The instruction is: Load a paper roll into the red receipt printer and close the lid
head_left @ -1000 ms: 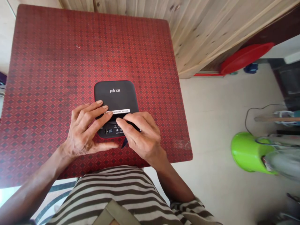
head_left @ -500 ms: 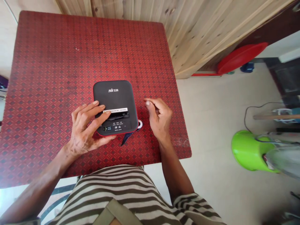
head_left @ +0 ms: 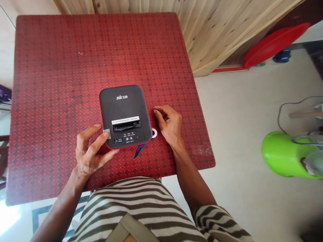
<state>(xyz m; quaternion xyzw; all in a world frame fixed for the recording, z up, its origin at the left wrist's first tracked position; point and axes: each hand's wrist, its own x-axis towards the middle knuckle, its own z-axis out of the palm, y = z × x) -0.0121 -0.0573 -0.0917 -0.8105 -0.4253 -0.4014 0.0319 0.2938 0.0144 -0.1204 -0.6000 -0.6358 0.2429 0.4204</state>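
A flat black device with a red edge lies on the red patterned table. Its top has a dark slot, a white label strip and a small lit display. My left hand holds its near left corner: the index finger rests on a grey square patch, and the thumb runs along the front edge. To the right, close to the device's side, is my right hand, thumb and index finger pinched; what they hold, if anything, cannot be made out. A white ring and a dark blue strip show at the near right corner.
The red table ends at a wooden panel wall at the back. On the floor to the right lies a green bucket with a cable near it. A red basin leans farther back.
My left hand has slid left off the slot and label onto the device's left edge, uncovering them and showing the grey patch. My right hand has shifted little; its fingers are curled closer together.
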